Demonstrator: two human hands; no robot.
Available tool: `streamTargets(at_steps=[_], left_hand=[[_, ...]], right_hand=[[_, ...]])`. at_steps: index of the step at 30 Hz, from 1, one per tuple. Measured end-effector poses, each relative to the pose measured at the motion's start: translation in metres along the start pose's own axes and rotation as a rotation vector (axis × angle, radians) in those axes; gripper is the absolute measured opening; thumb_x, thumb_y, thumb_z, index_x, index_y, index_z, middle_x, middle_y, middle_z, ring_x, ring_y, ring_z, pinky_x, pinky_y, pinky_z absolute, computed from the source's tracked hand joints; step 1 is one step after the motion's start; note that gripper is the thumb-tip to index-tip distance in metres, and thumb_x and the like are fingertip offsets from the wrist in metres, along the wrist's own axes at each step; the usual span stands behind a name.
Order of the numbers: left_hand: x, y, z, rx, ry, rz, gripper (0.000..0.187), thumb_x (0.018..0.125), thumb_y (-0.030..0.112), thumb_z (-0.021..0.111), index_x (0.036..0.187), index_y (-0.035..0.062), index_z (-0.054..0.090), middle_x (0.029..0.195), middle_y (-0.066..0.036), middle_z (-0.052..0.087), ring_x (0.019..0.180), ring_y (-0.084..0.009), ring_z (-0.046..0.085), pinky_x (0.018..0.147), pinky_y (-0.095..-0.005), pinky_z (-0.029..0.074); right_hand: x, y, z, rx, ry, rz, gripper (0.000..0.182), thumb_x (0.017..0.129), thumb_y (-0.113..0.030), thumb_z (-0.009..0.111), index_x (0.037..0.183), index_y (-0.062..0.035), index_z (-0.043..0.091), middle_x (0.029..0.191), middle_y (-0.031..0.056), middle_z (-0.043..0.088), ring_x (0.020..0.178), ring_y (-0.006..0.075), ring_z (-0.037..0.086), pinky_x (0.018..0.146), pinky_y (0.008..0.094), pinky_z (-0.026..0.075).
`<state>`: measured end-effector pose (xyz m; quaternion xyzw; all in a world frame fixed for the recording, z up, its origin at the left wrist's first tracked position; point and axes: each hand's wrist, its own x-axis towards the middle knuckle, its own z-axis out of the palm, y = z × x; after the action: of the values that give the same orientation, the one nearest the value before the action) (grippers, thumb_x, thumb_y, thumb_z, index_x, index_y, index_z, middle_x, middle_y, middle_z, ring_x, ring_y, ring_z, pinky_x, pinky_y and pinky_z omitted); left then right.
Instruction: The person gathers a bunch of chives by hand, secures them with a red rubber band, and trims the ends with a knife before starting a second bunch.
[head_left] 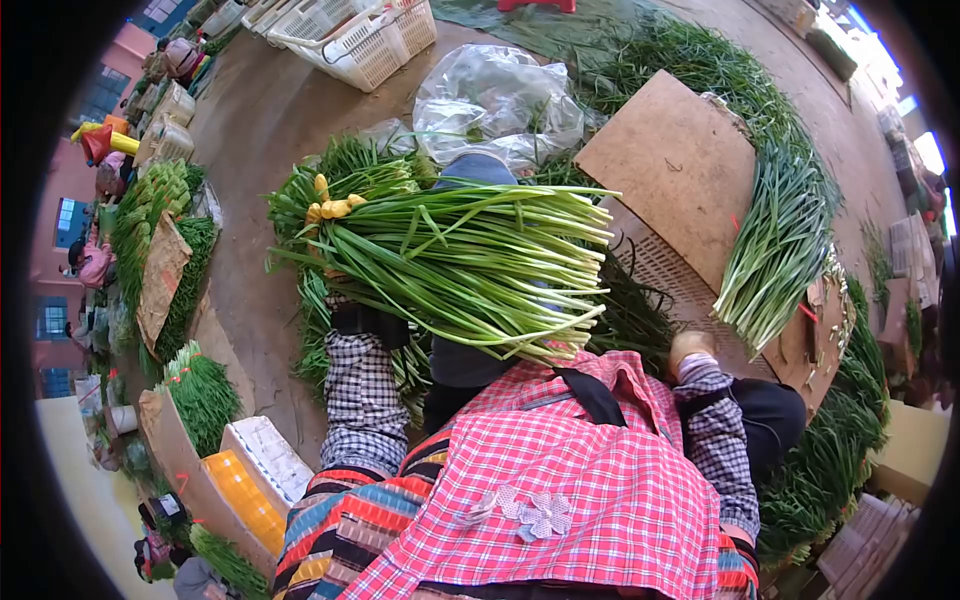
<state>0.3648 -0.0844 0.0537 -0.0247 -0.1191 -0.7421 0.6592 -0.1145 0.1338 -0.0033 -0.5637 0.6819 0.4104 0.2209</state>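
Note:
My left hand [333, 206], in a yellow glove, is wrapped round the leafy end of a large bunch of garlic chives [470, 265]. Only some of its fingers show above the leaves. The bunch lies across my knees, its pale cut ends fanned out to the right. My right hand [692, 346] is low beside my right knee, next to a perforated crate [660, 262]; its fingers are hidden or too small to make out. A second bundle of chives [770, 250] rests at the right, by a brown board [672, 150] set on the crate.
A clear plastic bag [497, 100] lies on the floor ahead. White plastic baskets [370, 50] stand beyond it. More greens [840, 450] are heaped along my right. On the left are boxes of greens [203, 400] and an orange-lined box [243, 497]. Other people [183, 58] are farther left.

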Motion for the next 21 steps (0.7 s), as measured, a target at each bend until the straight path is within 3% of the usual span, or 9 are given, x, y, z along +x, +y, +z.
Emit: streamTargets(at_steps=[2,5,7,9,11,15,18,21], left_hand=[[-0.001,-0.007,0.007,0.041,0.02,0.009,0.04,0.092,0.019,0.054,0.13,0.0062,0.051,0.081,-0.006,0.067,0.076,-0.0157,0.061,0.097,-0.0356,0.041],[0.0,0.0,-0.003,0.045,-0.048,-0.008,0.03,0.094,0.022,0.049,0.116,0.0024,0.056,0.083,-0.005,0.065,0.078,-0.0167,0.059,0.1,-0.0365,0.039],[0.004,0.002,-0.006,0.077,-0.099,0.002,0.036,0.095,0.021,0.048,0.124,0.0013,0.052,0.082,-0.005,0.064,0.077,-0.0167,0.058,0.099,-0.0367,0.039],[0.006,-0.002,-0.002,0.089,-0.14,0.0,0.042,0.095,0.02,0.046,0.133,0.0007,0.044,0.081,-0.005,0.064,0.077,-0.0174,0.058,0.099,-0.0369,0.039],[0.006,-0.007,0.005,0.062,-0.162,-0.007,0.045,0.096,0.02,0.045,0.136,0.0009,0.042,0.081,-0.005,0.064,0.078,-0.0178,0.058,0.099,-0.0367,0.039],[0.006,-0.013,0.014,0.082,-0.188,-0.01,0.045,0.096,0.021,0.044,0.137,0.0012,0.041,0.083,-0.006,0.065,0.082,-0.018,0.059,0.1,-0.0362,0.039],[0.007,-0.014,0.015,0.08,-0.225,-0.025,0.043,0.096,0.021,0.045,0.134,0.0007,0.045,0.086,-0.007,0.066,0.085,-0.0186,0.06,0.1,-0.0363,0.039],[0.004,-0.013,0.014,0.114,-0.157,0.031,0.041,0.095,0.02,0.046,0.132,0.0009,0.048,0.08,-0.005,0.063,0.079,-0.0164,0.057,0.098,-0.0362,0.039]], right_hand=[[-0.008,-0.005,-0.008,-0.038,-0.079,-0.018,0.033,0.079,-0.031,0.065,0.108,-0.0172,0.071,0.11,0.0058,0.068,0.105,0.0227,0.063,0.084,0.0389,0.051],[-0.051,0.0,-0.036,0.498,0.487,-0.314,0.033,0.076,-0.035,0.07,0.102,-0.0145,0.072,0.105,0.0071,0.069,0.097,0.0252,0.065,0.079,0.0384,0.052],[-0.086,-0.011,-0.094,0.709,0.453,-0.293,0.027,0.077,-0.031,0.071,0.094,-0.011,0.071,0.097,0.0084,0.069,0.088,0.0269,0.065,0.075,0.0376,0.051],[-0.107,-0.022,-0.124,0.897,0.859,-0.554,0.016,0.08,-0.02,0.068,0.093,-0.0109,0.069,0.092,0.0076,0.069,0.082,0.0264,0.064,0.071,0.0363,0.051],[-0.113,-0.041,-0.154,0.745,1.238,-0.805,0.022,0.081,-0.012,0.064,0.103,-0.0143,0.067,0.097,0.007,0.068,0.085,0.0269,0.064,0.075,0.0377,0.051],[-0.105,-0.097,-0.188,0.195,1.312,-0.893,0.034,0.083,-0.018,0.061,0.116,-0.0231,0.062,0.132,0.0091,0.051,0.109,0.0282,0.055,0.091,0.0417,0.046],[-0.087,-0.132,-0.202,0.13,1.373,-1.03,0.034,0.082,-0.02,0.06,0.115,-0.0248,0.064,0.137,0.0082,0.046,0.114,0.029,0.052,0.096,0.0417,0.043],[-0.08,-0.134,-0.212,0.359,1.329,-1.123,0.025,0.08,-0.018,0.06,0.105,-0.021,0.067,0.132,0.0075,0.05,0.113,0.0295,0.052,0.097,0.041,0.042]])
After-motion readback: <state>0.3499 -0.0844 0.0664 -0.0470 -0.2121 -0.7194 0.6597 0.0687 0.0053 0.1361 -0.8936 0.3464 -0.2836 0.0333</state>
